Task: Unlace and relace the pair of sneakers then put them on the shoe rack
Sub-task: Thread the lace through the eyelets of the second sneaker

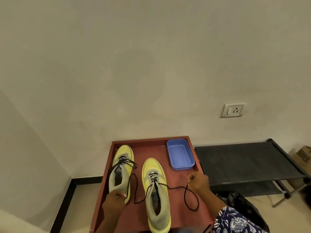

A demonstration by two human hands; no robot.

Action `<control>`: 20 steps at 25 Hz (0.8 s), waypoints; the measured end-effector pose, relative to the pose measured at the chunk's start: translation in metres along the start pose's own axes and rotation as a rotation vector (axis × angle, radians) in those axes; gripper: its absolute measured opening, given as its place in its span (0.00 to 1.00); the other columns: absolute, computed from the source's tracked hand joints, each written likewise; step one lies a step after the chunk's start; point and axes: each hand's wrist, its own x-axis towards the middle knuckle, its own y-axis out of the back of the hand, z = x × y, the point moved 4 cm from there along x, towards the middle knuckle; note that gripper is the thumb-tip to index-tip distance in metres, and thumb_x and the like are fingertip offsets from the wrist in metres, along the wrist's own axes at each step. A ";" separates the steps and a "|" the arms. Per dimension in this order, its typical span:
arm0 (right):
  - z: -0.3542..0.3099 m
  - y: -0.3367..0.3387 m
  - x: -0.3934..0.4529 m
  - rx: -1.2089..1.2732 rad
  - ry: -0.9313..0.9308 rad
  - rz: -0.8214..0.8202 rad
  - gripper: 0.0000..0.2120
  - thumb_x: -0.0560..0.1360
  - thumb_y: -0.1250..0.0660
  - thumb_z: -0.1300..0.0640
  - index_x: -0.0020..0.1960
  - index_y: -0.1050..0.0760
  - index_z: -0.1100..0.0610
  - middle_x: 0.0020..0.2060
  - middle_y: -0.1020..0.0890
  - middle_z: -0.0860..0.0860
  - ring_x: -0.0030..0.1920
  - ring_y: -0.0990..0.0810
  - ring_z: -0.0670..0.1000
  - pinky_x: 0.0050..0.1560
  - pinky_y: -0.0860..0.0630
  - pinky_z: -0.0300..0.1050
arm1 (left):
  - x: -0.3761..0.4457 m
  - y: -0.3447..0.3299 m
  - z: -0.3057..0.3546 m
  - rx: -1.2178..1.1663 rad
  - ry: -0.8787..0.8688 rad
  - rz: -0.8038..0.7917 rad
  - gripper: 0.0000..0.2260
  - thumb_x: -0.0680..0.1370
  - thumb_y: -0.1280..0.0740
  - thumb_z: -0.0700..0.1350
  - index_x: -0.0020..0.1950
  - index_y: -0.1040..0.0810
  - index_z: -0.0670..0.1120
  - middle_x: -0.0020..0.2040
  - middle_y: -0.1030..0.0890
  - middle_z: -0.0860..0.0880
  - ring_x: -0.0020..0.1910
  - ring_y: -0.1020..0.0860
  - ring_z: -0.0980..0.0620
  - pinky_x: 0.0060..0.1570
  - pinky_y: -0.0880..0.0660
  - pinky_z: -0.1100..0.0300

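Two yellow-and-grey sneakers sit toes-away on the red-brown table [178, 195]. Left sneaker [121, 170] is near the far-left corner, its black lace [126, 161] bunched over the upper eyelets, with loose ends trailing down both sides. Right sneaker [155, 192] is nearer me, centre of the table, lace partly threaded. One end of its lace [190, 197] runs right across the tabletop, loops, and goes up into my right hand [198, 182]. The other end trails left between the shoes.

Right hand: fist curled, pinching that lace end, raised just right of the right sneaker, not touching the shoe. Left hand [116, 199]: fingers curled on the heel collar of the left sneaker. Hands well apart, one per shoe.

Blue plastic tray [190, 163] sits at the table's far-right corner. Black shoe rack [244, 160] stands just right of the table, against the wall. Wall socket [234, 109] sits above it. Cardboard box [303, 155] at the far right edge.
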 end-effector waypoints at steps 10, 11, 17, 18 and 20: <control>0.002 -0.025 -0.009 0.083 -0.129 -0.032 0.17 0.72 0.38 0.67 0.28 0.33 0.51 0.38 0.22 0.50 0.48 0.20 0.52 0.42 0.33 0.34 | 0.010 -0.018 -0.026 0.025 0.096 -0.028 0.03 0.74 0.34 0.42 0.41 0.24 0.44 0.45 0.18 0.41 0.47 0.21 0.42 0.48 0.28 0.56; 0.002 -0.026 -0.009 0.099 -0.131 -0.026 0.18 0.72 0.38 0.67 0.28 0.34 0.51 0.37 0.23 0.50 0.47 0.20 0.53 0.41 0.33 0.35 | 0.011 -0.020 -0.028 0.032 0.103 -0.031 0.03 0.74 0.35 0.42 0.42 0.24 0.44 0.46 0.18 0.41 0.48 0.21 0.41 0.49 0.27 0.55; 0.007 -0.035 -0.014 0.167 -0.172 0.010 0.18 0.71 0.38 0.68 0.27 0.34 0.53 0.39 0.20 0.55 0.40 0.26 0.53 0.41 0.34 0.38 | 0.016 -0.023 -0.035 0.020 0.118 -0.028 0.02 0.74 0.35 0.41 0.43 0.23 0.45 0.46 0.18 0.41 0.48 0.20 0.41 0.48 0.27 0.55; 0.007 -0.037 -0.015 0.176 -0.176 0.008 0.18 0.71 0.37 0.69 0.27 0.34 0.53 0.40 0.18 0.57 0.40 0.26 0.53 0.41 0.34 0.38 | 0.017 -0.023 -0.038 0.018 0.113 -0.024 0.02 0.74 0.35 0.40 0.43 0.23 0.45 0.46 0.18 0.42 0.47 0.20 0.41 0.47 0.27 0.56; 0.009 -0.039 -0.015 0.186 -0.188 0.006 0.18 0.71 0.37 0.69 0.27 0.33 0.53 0.43 0.17 0.59 0.42 0.23 0.55 0.41 0.34 0.37 | 0.018 -0.023 -0.040 0.018 0.114 -0.023 0.03 0.74 0.36 0.40 0.43 0.23 0.44 0.45 0.18 0.41 0.46 0.20 0.40 0.45 0.28 0.56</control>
